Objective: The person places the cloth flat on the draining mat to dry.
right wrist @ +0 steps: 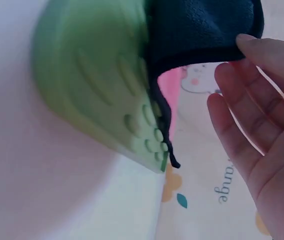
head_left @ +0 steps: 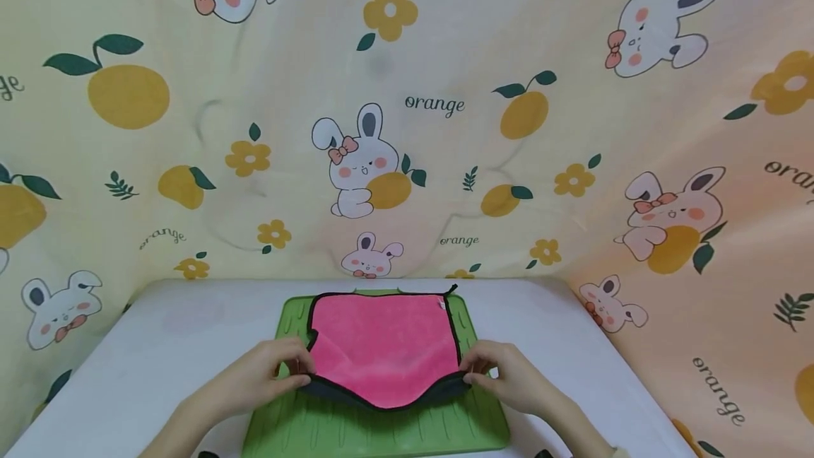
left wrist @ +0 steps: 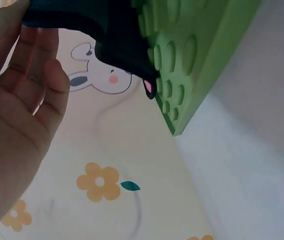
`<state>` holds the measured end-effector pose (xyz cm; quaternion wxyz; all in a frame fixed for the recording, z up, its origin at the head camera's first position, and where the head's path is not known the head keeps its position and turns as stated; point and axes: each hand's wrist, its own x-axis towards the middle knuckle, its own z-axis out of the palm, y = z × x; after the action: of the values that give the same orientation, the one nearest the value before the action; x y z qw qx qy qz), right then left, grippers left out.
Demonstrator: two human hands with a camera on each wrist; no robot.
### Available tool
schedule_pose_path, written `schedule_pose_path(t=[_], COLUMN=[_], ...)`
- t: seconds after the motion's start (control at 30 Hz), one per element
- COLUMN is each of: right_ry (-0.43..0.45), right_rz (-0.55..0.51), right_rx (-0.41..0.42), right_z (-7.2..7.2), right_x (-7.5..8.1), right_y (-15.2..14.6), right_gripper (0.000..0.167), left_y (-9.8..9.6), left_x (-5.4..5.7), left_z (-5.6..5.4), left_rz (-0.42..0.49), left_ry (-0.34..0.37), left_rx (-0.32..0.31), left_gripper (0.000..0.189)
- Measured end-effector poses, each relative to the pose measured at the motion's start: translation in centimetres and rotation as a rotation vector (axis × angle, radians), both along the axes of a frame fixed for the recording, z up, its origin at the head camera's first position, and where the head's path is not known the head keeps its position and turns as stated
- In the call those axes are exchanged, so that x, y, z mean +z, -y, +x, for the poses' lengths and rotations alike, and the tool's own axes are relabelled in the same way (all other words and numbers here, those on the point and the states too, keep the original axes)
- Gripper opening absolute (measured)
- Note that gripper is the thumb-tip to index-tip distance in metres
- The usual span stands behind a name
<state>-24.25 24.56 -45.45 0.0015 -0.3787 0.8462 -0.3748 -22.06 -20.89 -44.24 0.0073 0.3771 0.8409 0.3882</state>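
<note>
A pink towel point(head_left: 384, 338) with black edging and a dark underside lies over a green ribbed washboard point(head_left: 381, 433). Its near edge is lifted at both corners and sags in the middle. My left hand point(head_left: 267, 372) pinches the near left corner; in the left wrist view the dark underside of the towel point(left wrist: 124, 45) hangs from those fingers. My right hand point(head_left: 509, 377) pinches the near right corner between thumb and fingers, and the right wrist view shows the dark side of the towel point(right wrist: 207, 32) there. A black loop point(head_left: 453, 289) sticks out at the far right corner.
The washboard stands on a white table point(head_left: 191, 331), with raised ridges on its surface. Behind and beside the table hangs a cream sheet point(head_left: 381, 69) printed with rabbits, oranges and flowers.
</note>
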Motion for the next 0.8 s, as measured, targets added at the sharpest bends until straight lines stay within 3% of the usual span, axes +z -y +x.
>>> schedule_pose_path(t=[0.27,0.47,0.7,0.8], right_ry=[-0.065,-0.136,-0.088,-0.089], right_rz=[-0.001,0.024,0.101,0.149], right_rx=[0.098,0.146,0.150,0.147], right_z=[1.4,2.1,2.9,3.2], right_x=[-0.4,-1.3,-2.0,-2.3], right_y=[-0.4,-0.6,-1.1,-1.2], right_gripper=[0.017,0.019,0.019,0.019], left_y=[0.0,0.4,0.1,-0.1], left_x=[-1.2,-1.9,-3.0,-3.4], left_z=[1.2,2.1,3.0,3.2], left_rz=[-0.027,-0.099,-0.201,-0.238], left_ry=[-0.096,-0.067,0.045,0.035], left_rx=[-0.075,-0.089,-0.072,-0.090], left_gripper=[0.013,0.014,0.016,0.017])
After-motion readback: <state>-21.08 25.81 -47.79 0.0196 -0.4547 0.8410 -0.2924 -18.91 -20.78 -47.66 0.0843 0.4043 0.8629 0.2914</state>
